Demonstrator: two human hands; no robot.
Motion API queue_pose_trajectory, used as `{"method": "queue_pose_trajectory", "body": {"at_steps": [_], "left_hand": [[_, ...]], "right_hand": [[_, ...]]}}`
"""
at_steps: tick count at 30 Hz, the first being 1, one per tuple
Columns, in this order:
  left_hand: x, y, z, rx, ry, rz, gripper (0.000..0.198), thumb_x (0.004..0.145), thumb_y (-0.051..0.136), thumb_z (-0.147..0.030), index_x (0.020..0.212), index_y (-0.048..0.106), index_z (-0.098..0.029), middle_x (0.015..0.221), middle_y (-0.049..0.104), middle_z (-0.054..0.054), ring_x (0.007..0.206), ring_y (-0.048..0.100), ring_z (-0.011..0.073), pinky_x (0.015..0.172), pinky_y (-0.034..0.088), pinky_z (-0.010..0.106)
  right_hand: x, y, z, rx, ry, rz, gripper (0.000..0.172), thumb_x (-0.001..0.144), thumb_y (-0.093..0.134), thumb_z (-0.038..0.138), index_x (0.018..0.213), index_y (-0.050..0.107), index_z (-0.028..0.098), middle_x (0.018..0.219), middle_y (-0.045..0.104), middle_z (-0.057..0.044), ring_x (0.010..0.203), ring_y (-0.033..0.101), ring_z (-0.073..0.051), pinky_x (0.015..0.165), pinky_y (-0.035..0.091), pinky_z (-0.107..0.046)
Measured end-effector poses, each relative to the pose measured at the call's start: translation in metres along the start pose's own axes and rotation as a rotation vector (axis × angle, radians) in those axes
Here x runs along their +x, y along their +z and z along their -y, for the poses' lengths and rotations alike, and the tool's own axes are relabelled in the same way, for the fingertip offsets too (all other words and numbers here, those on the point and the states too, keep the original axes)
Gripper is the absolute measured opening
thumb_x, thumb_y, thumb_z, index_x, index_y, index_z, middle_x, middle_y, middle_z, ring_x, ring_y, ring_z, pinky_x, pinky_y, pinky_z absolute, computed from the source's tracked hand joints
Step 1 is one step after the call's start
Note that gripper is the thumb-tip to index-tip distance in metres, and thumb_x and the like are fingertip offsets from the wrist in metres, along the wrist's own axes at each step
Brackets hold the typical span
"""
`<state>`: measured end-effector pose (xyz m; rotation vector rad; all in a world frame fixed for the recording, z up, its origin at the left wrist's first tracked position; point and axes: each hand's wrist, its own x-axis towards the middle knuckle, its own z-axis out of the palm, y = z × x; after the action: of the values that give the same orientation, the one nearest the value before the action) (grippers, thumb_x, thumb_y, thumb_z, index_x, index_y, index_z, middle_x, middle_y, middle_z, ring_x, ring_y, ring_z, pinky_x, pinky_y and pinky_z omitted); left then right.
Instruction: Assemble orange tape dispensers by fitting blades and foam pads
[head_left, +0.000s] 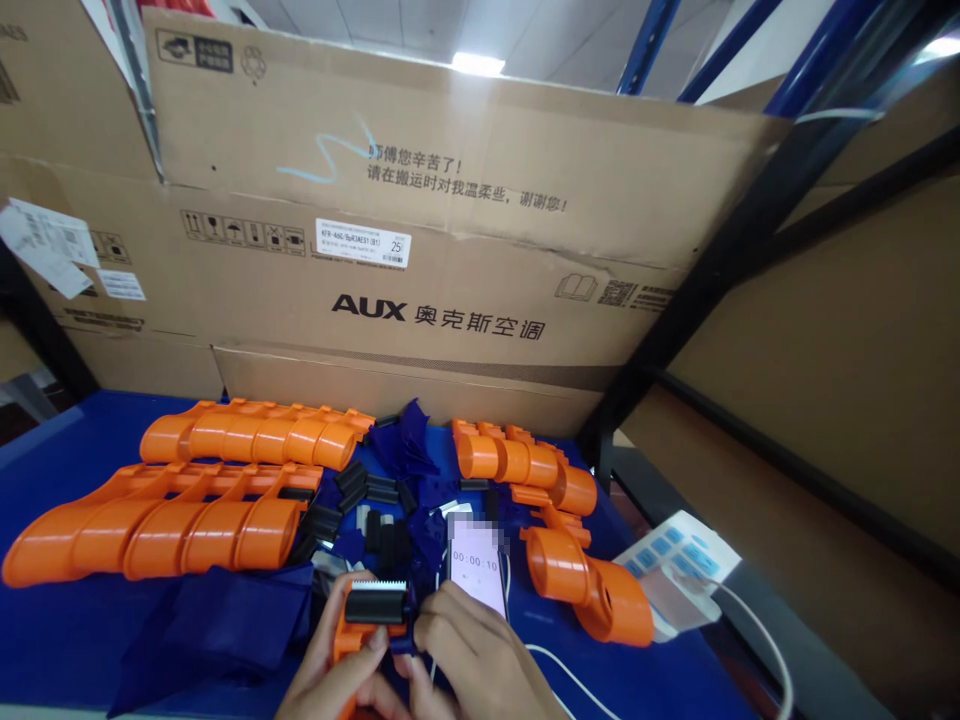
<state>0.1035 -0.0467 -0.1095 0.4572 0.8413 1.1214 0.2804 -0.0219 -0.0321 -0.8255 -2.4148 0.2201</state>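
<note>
The carton at twelve o'clock read "AUX"; the phone at six displayed "00:00:10". At seven, fingers of the left hand and curled right hand pinched the toothed dispenser.

Both hands hold an orange toothed piece over a blue tabletop, beside a lit phone.

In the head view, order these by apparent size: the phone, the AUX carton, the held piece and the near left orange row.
1. AUX carton
2. Near left orange row
3. Phone and held piece: too close to rank, both partly covered.
</note>
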Motion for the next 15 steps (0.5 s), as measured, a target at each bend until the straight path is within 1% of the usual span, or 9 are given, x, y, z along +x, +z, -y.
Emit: {"method": "queue_pose_trajectory", "body": {"at_steps": [3, 5, 6, 8, 10, 11, 12, 14, 15], "left_hand": [[-0.004, 0.001, -0.002, 0.022, 0.02, -0.006, 0.091, 0.082, 0.081, -0.03, 0.148, 0.019, -0.025, 0.075, 0.081, 0.005, 0.058, 0.079, 0.0285, 0.051, 0.053, 0.029], [-0.007, 0.0, -0.003, 0.015, -0.001, -0.008, 0.093, 0.082, 0.081, -0.032, 0.149, 0.017, -0.022, 0.067, 0.079, 0.003, 0.059, 0.079, 0.0291, 0.052, 0.053, 0.03], [-0.007, 0.0, -0.004, 0.007, -0.019, -0.006, 0.093, 0.081, 0.081, -0.034, 0.149, 0.018, -0.021, 0.062, 0.077, 0.001, 0.058, 0.078, 0.0292, 0.052, 0.053, 0.03], [-0.007, -0.001, -0.006, -0.009, -0.032, 0.012, 0.087, 0.078, 0.083, -0.036, 0.145, 0.03, -0.022, 0.056, 0.073, -0.002, 0.054, 0.076, 0.0278, 0.052, 0.052, 0.03], [-0.004, 0.001, -0.009, -0.027, -0.024, 0.033, 0.071, 0.075, 0.085, -0.036, 0.136, 0.048, -0.027, 0.056, 0.072, -0.003, 0.052, 0.075, 0.0261, 0.054, 0.054, 0.032], [-0.001, 0.003, -0.01, -0.03, -0.016, 0.045, 0.062, 0.075, 0.084, -0.035, 0.13, 0.056, -0.029, 0.057, 0.072, -0.004, 0.054, 0.075, 0.0267, 0.057, 0.055, 0.035], [0.001, 0.005, -0.01, -0.028, -0.009, 0.053, 0.055, 0.075, 0.084, -0.035, 0.125, 0.061, -0.03, 0.058, 0.072, -0.003, 0.057, 0.076, 0.0281, 0.061, 0.057, 0.039], [0.005, 0.01, -0.01, -0.03, 0.001, 0.064, 0.05, 0.073, 0.086, -0.033, 0.119, 0.066, -0.031, 0.06, 0.073, -0.002, 0.069, 0.078, 0.0318, 0.07, 0.058, 0.044], [0.006, 0.012, -0.009, -0.027, 0.009, 0.07, 0.05, 0.07, 0.088, -0.032, 0.115, 0.068, -0.032, 0.062, 0.073, -0.001, 0.076, 0.078, 0.0335, 0.075, 0.057, 0.046]], "right_hand": [[0.001, -0.002, 0.003, 0.02, 0.016, 0.048, 0.011, 0.097, 0.048, 0.014, 0.091, 0.052, 0.023, 0.082, 0.064, -0.003, 0.073, 0.06, -0.017, 0.066, 0.05, -0.028], [-0.001, -0.003, 0.003, 0.065, 0.046, 0.076, 0.011, 0.098, 0.048, 0.015, 0.092, 0.053, 0.023, 0.085, 0.064, -0.003, 0.076, 0.06, -0.017, 0.069, 0.05, -0.028], [-0.003, -0.003, 0.002, 0.118, 0.071, 0.076, 0.01, 0.098, 0.049, 0.016, 0.091, 0.052, 0.023, 0.087, 0.064, -0.003, 0.077, 0.06, -0.017, 0.07, 0.05, -0.027], [-0.009, 0.0, 0.0, 0.273, 0.161, 0.029, 0.008, 0.099, 0.05, 0.023, 0.09, 0.05, 0.023, 0.085, 0.063, -0.003, 0.075, 0.059, -0.017, 0.068, 0.049, -0.026], [-0.015, 0.007, 0.0, 0.455, 0.302, -0.064, 0.013, 0.101, 0.047, 0.034, 0.094, 0.05, 0.024, 0.082, 0.061, -0.002, 0.07, 0.057, -0.016, 0.064, 0.047, -0.026], [-0.018, 0.013, 0.001, 0.551, 0.37, -0.108, 0.019, 0.102, 0.044, 0.041, 0.1, 0.051, 0.024, 0.082, 0.062, -0.003, 0.07, 0.058, -0.016, 0.064, 0.047, -0.027], [-0.02, 0.018, 0.004, 0.649, 0.418, -0.137, 0.028, 0.102, 0.043, 0.05, 0.109, 0.051, 0.024, 0.084, 0.064, -0.004, 0.072, 0.06, -0.018, 0.066, 0.048, -0.029], [-0.021, 0.029, 0.01, 0.838, 0.446, -0.145, 0.051, 0.096, 0.04, 0.068, 0.124, 0.048, 0.026, 0.092, 0.067, -0.007, 0.08, 0.065, -0.022, 0.072, 0.051, -0.035], [-0.02, 0.032, 0.013, 0.917, 0.442, -0.131, 0.06, 0.092, 0.04, 0.076, 0.127, 0.048, 0.027, 0.096, 0.068, -0.008, 0.084, 0.067, -0.024, 0.074, 0.051, -0.037]]}}
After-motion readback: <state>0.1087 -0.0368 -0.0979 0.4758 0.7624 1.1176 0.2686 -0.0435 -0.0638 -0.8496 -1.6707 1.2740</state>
